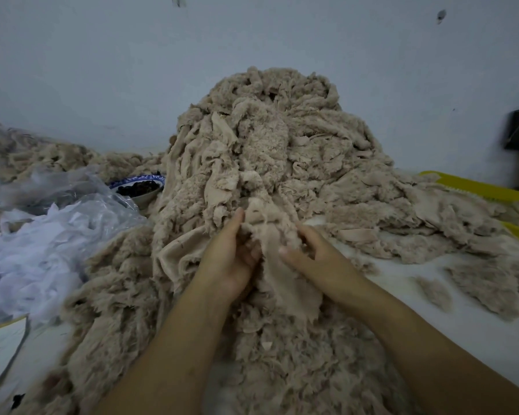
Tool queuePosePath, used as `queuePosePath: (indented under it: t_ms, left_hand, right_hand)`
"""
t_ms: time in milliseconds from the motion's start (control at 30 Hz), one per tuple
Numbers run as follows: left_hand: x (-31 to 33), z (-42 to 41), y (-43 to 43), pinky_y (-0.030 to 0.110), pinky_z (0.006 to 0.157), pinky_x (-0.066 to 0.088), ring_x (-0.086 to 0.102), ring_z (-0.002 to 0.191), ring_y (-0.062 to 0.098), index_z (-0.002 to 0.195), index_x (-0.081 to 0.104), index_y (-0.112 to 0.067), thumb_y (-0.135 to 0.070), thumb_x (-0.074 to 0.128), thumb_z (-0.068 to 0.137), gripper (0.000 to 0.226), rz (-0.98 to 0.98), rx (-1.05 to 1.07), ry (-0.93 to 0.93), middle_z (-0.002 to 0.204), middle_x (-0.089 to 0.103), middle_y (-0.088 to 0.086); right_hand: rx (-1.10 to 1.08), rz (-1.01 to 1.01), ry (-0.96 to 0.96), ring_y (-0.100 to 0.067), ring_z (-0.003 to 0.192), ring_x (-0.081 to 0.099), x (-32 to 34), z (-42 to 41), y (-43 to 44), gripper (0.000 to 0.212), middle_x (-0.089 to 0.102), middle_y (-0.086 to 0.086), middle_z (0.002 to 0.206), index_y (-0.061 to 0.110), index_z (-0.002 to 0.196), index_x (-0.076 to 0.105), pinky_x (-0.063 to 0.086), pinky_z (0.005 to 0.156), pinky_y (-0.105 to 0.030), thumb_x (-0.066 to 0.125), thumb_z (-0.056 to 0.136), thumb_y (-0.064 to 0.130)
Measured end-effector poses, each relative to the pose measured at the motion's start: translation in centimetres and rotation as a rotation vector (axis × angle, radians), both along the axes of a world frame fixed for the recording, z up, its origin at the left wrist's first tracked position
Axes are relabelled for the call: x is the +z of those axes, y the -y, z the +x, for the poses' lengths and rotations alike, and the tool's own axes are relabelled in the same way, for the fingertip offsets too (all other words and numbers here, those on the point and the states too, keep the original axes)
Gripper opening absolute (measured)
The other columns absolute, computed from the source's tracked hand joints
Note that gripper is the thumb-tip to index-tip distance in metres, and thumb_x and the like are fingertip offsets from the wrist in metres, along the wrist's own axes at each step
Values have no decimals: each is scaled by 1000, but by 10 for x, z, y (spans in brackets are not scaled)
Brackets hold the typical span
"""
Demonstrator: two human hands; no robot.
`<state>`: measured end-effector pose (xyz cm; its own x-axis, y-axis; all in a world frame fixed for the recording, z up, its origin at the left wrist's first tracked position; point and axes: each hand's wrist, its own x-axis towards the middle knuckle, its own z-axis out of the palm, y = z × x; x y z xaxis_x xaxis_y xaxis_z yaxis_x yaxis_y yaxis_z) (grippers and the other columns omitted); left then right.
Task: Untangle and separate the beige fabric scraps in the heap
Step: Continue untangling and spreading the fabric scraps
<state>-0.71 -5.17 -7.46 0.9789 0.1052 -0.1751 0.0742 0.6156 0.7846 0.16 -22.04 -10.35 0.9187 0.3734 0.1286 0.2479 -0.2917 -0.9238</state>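
Pale grey wall (102, 70) rises behind a white work surface (417, 301), where the heap (267, 139) of beige fabric scraps stands in the middle and spills forward to the bottom edge and out to both sides. Its pieces are ragged strips and flaps, some woolly and curly, some showing a smooth woven backing, all knotted into one another. At the foot of the heap, the left hand (231, 256) and right hand (315, 256) sit close together, both gripping one scrap (285, 289) that hangs down between them. The right thumb lies on its front, while the other fingertips are buried in the pile. To the left, white scraps (33, 259) lie in a clear plastic bag (72, 187), which half hides a blue-rimmed bowl (140, 187) with dark contents too blurred to name. A yellow tray (474, 187) on the right is mostly covered by fabric.
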Motion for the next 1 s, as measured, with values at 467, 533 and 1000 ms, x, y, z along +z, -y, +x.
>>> queuePosePath:
  t_ms: [467,533,1000]
  left_hand:
    - [2,5,-6,17,44,52,58,46,7,84,64,-2,-7,56,99,18,-312,94,-11,57,60,4]
    - [3,5,-5,18,46,53,56,45,7,85,64,1,-4,54,99,19,-351,70,6,60,61,5]
    - [-7,-5,13,32,83,58,73,94,20,96,80,-18,-35,76,80,23,433,-203,201,100,77,6]
  right_hand:
    - [-247,682,-322,-25,87,75,11,12,10,46,77,-9,97,22,84,82,59,68,-35,61,76,61]
    - [-258,714,-349,-22,83,76,11,13,12,45,78,-7,94,26,80,82,59,60,-32,57,83,63]
    - [-272,512,-284,-21,117,64,15,3,0,76,68,-3,128,24,131,64,45,107,-48,52,79,78]
